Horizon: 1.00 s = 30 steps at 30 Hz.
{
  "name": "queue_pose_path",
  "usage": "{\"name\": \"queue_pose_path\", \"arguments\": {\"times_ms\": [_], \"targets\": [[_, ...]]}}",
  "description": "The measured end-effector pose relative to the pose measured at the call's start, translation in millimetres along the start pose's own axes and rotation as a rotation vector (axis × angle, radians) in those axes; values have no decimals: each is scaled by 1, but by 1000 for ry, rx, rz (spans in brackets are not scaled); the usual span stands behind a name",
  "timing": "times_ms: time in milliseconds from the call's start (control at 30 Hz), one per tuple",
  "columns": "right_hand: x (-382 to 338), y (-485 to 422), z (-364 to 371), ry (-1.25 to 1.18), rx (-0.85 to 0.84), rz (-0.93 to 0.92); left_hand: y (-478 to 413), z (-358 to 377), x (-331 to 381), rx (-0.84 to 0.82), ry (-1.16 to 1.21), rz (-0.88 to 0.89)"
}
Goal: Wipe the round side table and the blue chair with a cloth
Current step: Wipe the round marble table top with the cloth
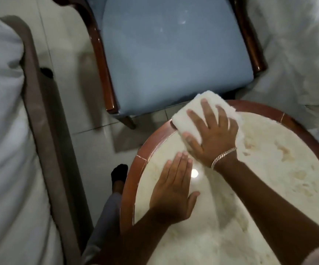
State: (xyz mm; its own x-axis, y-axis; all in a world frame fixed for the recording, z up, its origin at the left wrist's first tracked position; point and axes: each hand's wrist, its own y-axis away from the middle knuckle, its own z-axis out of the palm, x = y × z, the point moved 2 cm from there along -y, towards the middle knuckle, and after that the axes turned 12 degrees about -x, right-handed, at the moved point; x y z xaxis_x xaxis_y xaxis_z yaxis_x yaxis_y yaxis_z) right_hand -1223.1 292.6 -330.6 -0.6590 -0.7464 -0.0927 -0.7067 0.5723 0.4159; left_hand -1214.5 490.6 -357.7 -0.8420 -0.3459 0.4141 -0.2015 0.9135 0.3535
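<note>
The round side table [269, 178] has a cream marbled top and a reddish-brown wooden rim. A folded white cloth [191, 111] lies on its far left edge, partly overhanging the rim. My right hand [210, 132], with a silver bracelet at the wrist, presses flat on the cloth with fingers spread. My left hand [174, 190] rests flat on the tabletop near the left rim, fingers together, holding nothing. The blue chair [174, 54], with a light blue padded seat and dark wooden arms, stands just beyond the table.
A bed with white bedding [4, 131] and a brown edge band runs along the left. More white bedding [298, 54] fills the right. Pale floor tiles [72, 104] lie between. My leg and dark-socked foot [119, 172] stand left of the table.
</note>
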Motion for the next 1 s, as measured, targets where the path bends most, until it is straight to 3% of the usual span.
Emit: {"name": "queue_pose_path", "arguments": {"times_ms": [67, 167, 200, 233, 333, 400, 433, 500, 600, 633, 733, 767, 800, 833, 900, 933, 1000], "targets": [[3, 18, 8, -4, 61, 38, 20, 6, -4, -5, 28, -37], [15, -4, -5, -263, 164, 501, 53, 17, -15, -58, 3, -126], [5, -13, -9, -333, 156, 565, 58, 19, -17, -72, -2, -145], [-12, -15, -8, -321, 108, 498, 60, 20, -19, -80, 5, -152], [-74, 18, 19, 32, 61, -181, 60, 17, -18, -95, 7, -158], [-71, 24, 23, 108, 13, -389, 62, 16, -20, -85, 9, -155], [-59, 17, 21, 125, 36, -395, 66, 16, -21, -71, 14, -150], [-29, 0, 11, 73, 89, -181, 70, 18, -19, -39, 17, -120], [4, 1, -1, -238, 186, 432, 64, 13, -21, 4, -7, -70], [5, 17, 3, -245, 210, 482, 57, 9, -24, -9, -45, -48], [6, 94, 41, -63, 182, -10, 32, -11, -33, -55, -135, -6], [26, 114, 48, -43, 159, -74, 26, -17, -36, -64, -153, 2], [55, 124, 52, -36, 172, -6, 21, -21, -38, -78, -178, 18], [85, 126, 51, -75, 189, 182, 16, -23, -39, -97, -206, 47], [133, 119, 40, -297, 228, 706, -1, -26, -42, -121, -265, 136], [137, 117, 35, -397, 220, 866, -15, -29, -40, -122, -292, 184], [106, 134, 45, -334, 287, 851, -51, -36, -28, -136, -320, 257]]}}
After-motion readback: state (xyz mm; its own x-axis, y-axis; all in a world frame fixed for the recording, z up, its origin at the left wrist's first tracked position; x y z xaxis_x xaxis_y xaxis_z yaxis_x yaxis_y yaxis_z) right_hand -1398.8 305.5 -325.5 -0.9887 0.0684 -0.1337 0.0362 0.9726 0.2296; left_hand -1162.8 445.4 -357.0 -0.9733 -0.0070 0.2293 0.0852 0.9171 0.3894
